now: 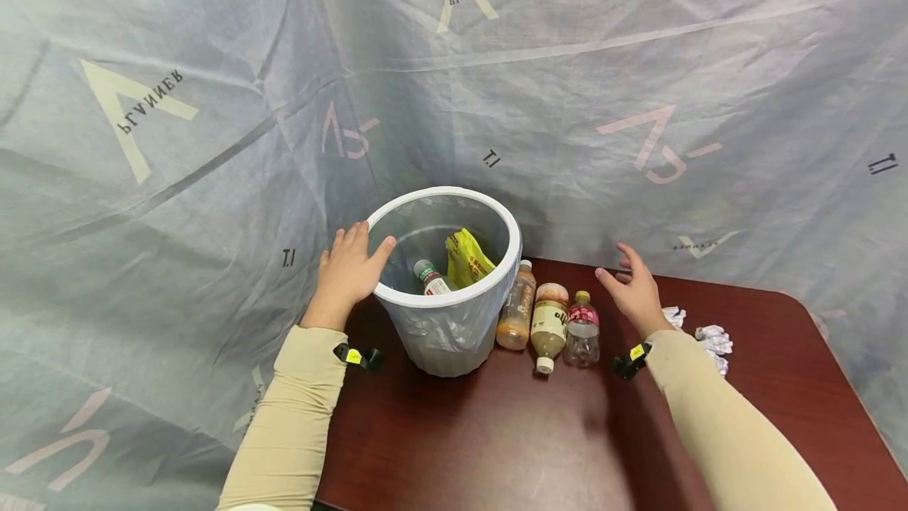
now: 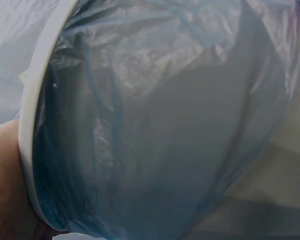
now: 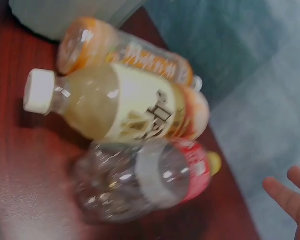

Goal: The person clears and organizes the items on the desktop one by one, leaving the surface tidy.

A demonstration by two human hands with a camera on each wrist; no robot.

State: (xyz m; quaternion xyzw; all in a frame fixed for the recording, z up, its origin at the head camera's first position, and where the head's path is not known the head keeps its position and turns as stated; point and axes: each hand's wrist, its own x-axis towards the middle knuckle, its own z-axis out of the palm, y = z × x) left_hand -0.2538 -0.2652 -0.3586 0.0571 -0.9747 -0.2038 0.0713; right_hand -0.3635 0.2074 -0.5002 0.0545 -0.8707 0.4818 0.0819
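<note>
My left hand (image 1: 349,265) rests at the left of the white rim (image 1: 440,194) of a waste bin (image 1: 447,333) lined with a thin plastic bag, its fingers extended and thumb spread. In the left wrist view, part of the hand (image 2: 5,182) shows beside the rim. Inside the bin lie a green-capped bottle (image 1: 431,278) and a yellow wrapper (image 1: 467,259). My right hand (image 1: 637,290) hovers with nothing in it, fingers loosely extended, right of a clear bottle with a red label (image 1: 582,330). In the right wrist view its fingers (image 3: 285,197) enter at the right edge.
Beside the bin lie a bottle with an orange label (image 3: 150,62) and a cream-labelled bottle (image 3: 145,105). Several crumpled white papers (image 1: 712,340) sit right of my right forearm on the dark red table (image 1: 496,440). Grey printed sheeting (image 1: 567,101) hangs behind.
</note>
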